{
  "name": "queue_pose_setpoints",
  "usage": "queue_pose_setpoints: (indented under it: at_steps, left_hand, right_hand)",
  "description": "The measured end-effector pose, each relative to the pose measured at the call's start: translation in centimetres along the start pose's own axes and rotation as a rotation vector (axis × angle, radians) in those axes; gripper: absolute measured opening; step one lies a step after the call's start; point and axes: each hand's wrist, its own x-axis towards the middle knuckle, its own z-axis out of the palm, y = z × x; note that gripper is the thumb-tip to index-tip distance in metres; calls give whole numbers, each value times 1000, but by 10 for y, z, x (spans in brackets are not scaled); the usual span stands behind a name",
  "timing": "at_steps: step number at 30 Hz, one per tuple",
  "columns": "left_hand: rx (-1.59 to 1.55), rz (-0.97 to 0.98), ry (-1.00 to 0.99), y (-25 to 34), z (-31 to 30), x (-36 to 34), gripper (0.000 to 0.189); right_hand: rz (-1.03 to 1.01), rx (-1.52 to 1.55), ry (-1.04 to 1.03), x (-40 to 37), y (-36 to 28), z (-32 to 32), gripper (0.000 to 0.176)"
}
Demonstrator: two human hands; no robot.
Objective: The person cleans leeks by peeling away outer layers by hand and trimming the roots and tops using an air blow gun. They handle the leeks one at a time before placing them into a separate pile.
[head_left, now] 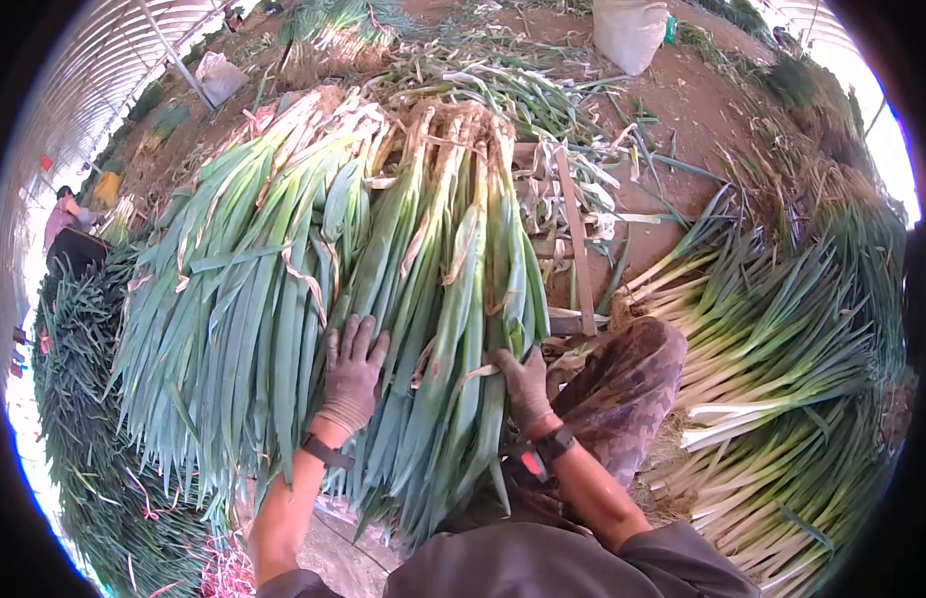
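Observation:
A wide heap of green onions (pixel 383 249) lies in front of me, with pale, soily root ends away from me and long green leaves towards me. My left hand (pixel 355 371), in a dirty work glove, lies on the leaves near the middle, fingers stretched out and pointing away from me. My right hand (pixel 524 389), also gloved, presses against the right edge of the heap. Its thumb rests on the leaves, apart from a visible finger; other fingers are partly hidden. Several onions on the right stand out as a separate clump under a wooden-framed section.
A wooden frame (pixel 574 239) shows beside the heap. More green onions (pixel 772 369) lie in piles at the right, and a dark green pile (pixel 104 399) lies at the left. White sacks (pixel 627 35) stand at the back. A person (pixel 66 224) is at the far left.

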Motion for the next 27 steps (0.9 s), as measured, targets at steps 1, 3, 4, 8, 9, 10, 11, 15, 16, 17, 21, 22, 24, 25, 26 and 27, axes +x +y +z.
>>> queue_pose_setpoints:
  at_steps: [1,3,4,8,9,10,11,15,16,17,21,22,24,25,26,27]
  left_hand:
    - [-197,-100,-30,4,-6,4,53]
    - [-592,-304,-93,10,-19,8,53]
    - [-531,-240,5,21,-32,17,52]
    - [-481,63,91,95,-43,92,45]
    - [-547,55,-56,113,-14,108,47]
    - [-612,51,-204,130,13,122,50]
    - [-527,19,-191,147,18,135,56]
    - [-215,-69,-18,163,90,157,82]
    - [-151,-69,68,161,110,163,88]
    - [-274,-49,-99,158,86,162,74]
    - [-354,-13,-132,134,80,160,73]
    - [-334,-4,-140,129,83,159,72]
    - [-310,3,-176,126,85,159,75]
    - [-294,3,-191,126,85,160,76]
    - [-272,2,-202,127,82,160,77]
    - [-252,0,-213,129,81,159,79]
  right_hand:
    - [-31,-31,6,-4,-1,0,36]
    - [-106,-304,33,-12,22,11,41]
    - [-148,-525,72,-14,39,20,43]
    - [99,-857,-133,-13,44,31,57]
    - [-37,-842,-203,-12,42,24,57]
    - [-172,-825,-269,-13,40,10,57]
    - [-306,-805,-331,-12,36,-4,57]
    - [-43,-1127,-340,-41,2,-56,58]
    - [24,-1136,-500,-44,8,-71,58]
    - [92,-1136,-650,-43,23,-88,58]
    - [58,-1296,-1096,-35,107,-127,57]
    - [117,-1284,-1147,-49,51,-101,57]
    - [65,-1150,-1294,-52,45,-78,55]
    - [-48,-1028,-1381,-47,91,-79,54]
    - [-115,-970,-1384,-48,107,-79,52]
    - [-184,-913,-1386,-50,122,-80,51]
